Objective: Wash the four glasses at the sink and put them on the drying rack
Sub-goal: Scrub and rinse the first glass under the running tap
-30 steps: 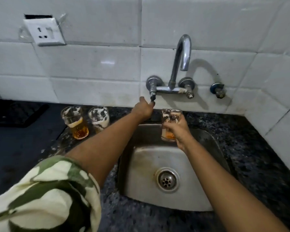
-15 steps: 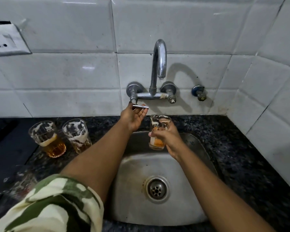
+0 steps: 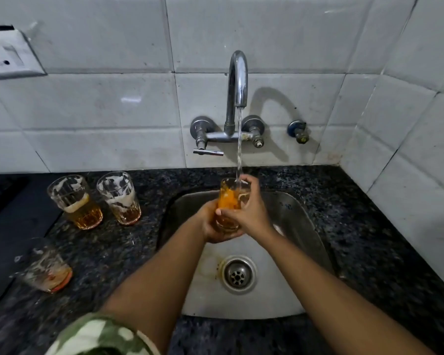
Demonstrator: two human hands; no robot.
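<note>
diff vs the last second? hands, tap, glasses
The left hand let go of the tap lever, dropped and now cups the base of the glass. Water now runs from the spout into that glass. The right hand kept its grip, holding the glass over the sink. The three dirty glasses on the counter stayed put.

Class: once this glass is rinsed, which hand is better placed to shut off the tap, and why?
Left. The tap handle sits on the left of the spout; the left hand only cups the glass from below, while the right hand grips its side.
</note>
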